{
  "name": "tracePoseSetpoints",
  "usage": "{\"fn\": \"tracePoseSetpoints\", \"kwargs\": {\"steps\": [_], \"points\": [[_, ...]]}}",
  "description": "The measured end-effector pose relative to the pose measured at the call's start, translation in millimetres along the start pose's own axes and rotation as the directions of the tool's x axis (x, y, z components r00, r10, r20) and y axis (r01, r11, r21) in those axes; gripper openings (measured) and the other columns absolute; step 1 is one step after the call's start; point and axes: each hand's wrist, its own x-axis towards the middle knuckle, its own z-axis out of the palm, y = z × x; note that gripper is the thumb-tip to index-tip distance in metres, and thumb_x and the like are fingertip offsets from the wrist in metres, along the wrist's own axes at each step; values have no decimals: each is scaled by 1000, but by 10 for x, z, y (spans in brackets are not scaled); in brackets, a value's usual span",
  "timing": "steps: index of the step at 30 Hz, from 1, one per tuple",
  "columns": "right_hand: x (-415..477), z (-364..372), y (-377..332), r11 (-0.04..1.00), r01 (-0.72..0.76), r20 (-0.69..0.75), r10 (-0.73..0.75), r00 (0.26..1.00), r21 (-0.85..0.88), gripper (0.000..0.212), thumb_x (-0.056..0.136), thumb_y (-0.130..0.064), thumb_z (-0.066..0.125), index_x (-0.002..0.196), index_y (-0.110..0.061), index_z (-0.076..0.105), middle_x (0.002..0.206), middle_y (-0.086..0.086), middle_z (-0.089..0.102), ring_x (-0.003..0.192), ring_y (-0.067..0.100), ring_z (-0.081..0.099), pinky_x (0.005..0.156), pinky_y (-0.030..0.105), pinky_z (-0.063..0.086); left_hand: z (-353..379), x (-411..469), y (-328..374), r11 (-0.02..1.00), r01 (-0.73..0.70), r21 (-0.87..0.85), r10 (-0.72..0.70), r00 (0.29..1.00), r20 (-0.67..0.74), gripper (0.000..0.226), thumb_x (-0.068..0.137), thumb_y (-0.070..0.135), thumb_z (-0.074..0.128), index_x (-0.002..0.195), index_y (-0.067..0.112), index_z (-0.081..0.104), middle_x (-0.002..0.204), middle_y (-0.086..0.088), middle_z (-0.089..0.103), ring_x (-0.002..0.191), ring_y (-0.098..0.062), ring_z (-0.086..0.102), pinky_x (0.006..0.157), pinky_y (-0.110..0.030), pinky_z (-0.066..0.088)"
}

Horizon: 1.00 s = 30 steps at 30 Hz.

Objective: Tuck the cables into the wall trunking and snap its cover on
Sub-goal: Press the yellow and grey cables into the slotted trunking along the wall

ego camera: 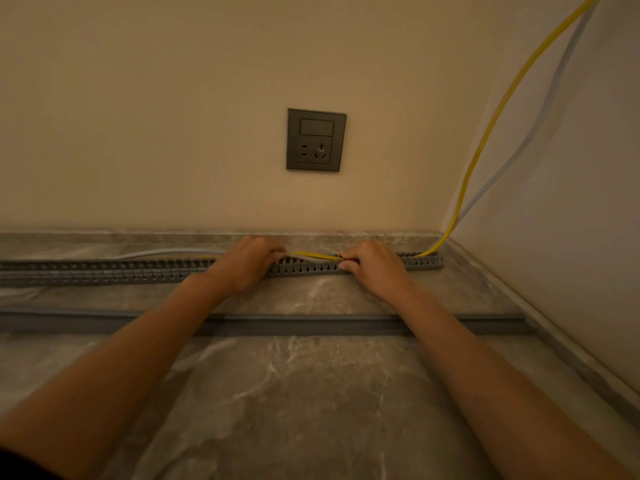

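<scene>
**Cable seating at the open trunking**

Forearms reach from the near edge across the marbled grey surface (294,393) toward its far edge. The cover (311,325), a long plain grey strip, lies flat across the surface, parallel to the far edge and well short of it, and passes under both forearms. It is apart from the trunking.

Beyond it the slotted grey trunking (104,270) runs along the far edge, from the left border of the view almost to the far right corner, with its top open. The left hand (247,263) rests on the trunking near its middle, with its fingers (273,252) curled down over the yellow cable (485,147). The right hand (375,266) rests further right, its fingers (348,259) clamped on the same cable. A short, slightly raised length of the cable spans the gap between the two hands, just above the slotted wall.

Right of the right hand, the yellow cable lies in the trunking's right end and then climbs out at the far right corner, up along the junction of the two walls. The pale cable (540,116) descends beside it. A pale length also shows left of the left hand, lying along the trunking's far side.

A dark wall socket (316,140) is mounted on the far wall, above the gap between the hands.
</scene>
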Motion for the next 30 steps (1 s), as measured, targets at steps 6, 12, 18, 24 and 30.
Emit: {"fn": "tracePoseSetpoints", "kwargs": {"steps": [6, 12, 18, 24, 30], "points": [[158, -3, -365, 996, 86, 119, -81, 990, -38, 28, 90, -22, 59, 111, -5, 66, 97, 18, 69, 88, 29, 62, 74, 32, 44, -214, 4, -276, 995, 102, -24, -98, 986, 133, 27, 92, 14, 54, 115, 5, 65, 111, -16, 68, 105, -28, 61, 88, -32, 45], [135, 76, -326, 986, 156, 45, -158, 986, 58, 42, 88, -17, 62, 129, -15, 57, 116, 13, 67, 106, 27, 60, 88, 32, 45, -288, 107, -290, 992, 113, 54, -125, 934, 335, 20, 95, 22, 49, 82, 8, 45, 73, -3, 43, 71, -17, 40, 54, -19, 27], [167, 85, -304, 982, 186, 18, -186, 982, 17, 37, 89, -20, 60, 125, -16, 60, 109, 12, 64, 100, 26, 58, 75, 28, 38, -378, 198, -347, 997, 77, -23, -69, 966, 250, 23, 86, 26, 63, 76, 18, 44, 76, 4, 45, 81, -19, 44, 58, -21, 31], [191, 98, -226, 989, 143, -7, -143, 990, -27, 40, 91, -22, 57, 130, -14, 55, 113, 11, 63, 101, 26, 58, 75, 27, 38, -119, 7, -252, 954, -173, 244, 230, 946, -228, 8, 85, 4, 60, 83, 8, 54, 88, -15, 60, 77, -31, 57, 59, -31, 32], [247, 111, -136, 991, 121, 3, -122, 993, 60, 37, 89, -21, 59, 125, -14, 59, 107, 8, 69, 97, 24, 62, 74, 25, 37, 33, -72, -358, 876, -356, 325, 427, 886, -181, 19, 70, -9, 71, 78, 3, 58, 71, -16, 59, 55, -31, 58, 45, -32, 44]]}}
